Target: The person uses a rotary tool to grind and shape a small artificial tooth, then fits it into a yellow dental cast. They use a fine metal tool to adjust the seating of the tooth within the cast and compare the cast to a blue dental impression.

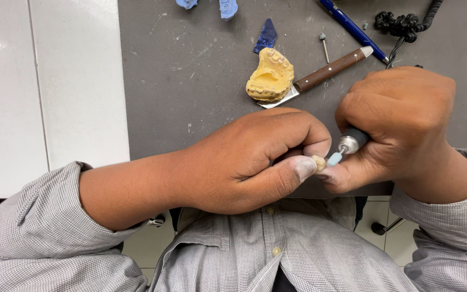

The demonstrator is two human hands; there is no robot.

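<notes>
The left hand [244, 167] is pinching a small cream tooth piece [319, 161] between thumb and fingers, just above the person's lap. The right hand [401, 127] is clenching a rotary handpiece [351, 142], its pale blue tip [334, 159] touching that piece. Behind them on the grey mat [190, 81], a yellow dental cast [270, 77] is lying against a wooden-handled knife [328, 70].
</notes>
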